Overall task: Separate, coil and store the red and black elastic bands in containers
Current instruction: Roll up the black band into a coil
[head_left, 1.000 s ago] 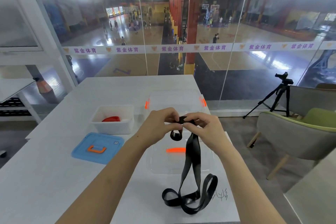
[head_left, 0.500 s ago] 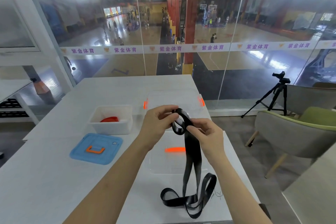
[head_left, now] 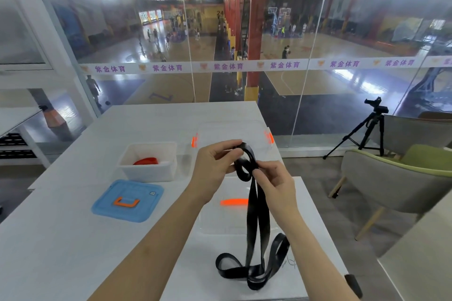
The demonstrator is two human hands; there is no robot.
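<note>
A long black elastic band [head_left: 255, 222] hangs from both my hands above the white table [head_left: 61, 239]. Its top end is rolled into a small coil. My left hand [head_left: 215, 166] pinches that coil from the left. My right hand [head_left: 274, 183] pinches the band just below and right of the coil. The loose lower loops lie on the table near its front edge. A coiled red band [head_left: 145, 161] lies inside a white tub [head_left: 149, 173] at left. A clear container [head_left: 232, 129] with orange clips stands behind my hands.
A blue lid [head_left: 127, 200] with an orange handle lies in front of the white tub. A clear lid [head_left: 234, 217] with an orange handle lies under the hanging band. A green chair [head_left: 396, 178] and a tripod [head_left: 367, 129] stand to the right, a glass wall behind the table.
The coil at the band's top has grown by about one more turn between my fingers. The hanging part has shortened a little, and the loops on the table have shifted.
</note>
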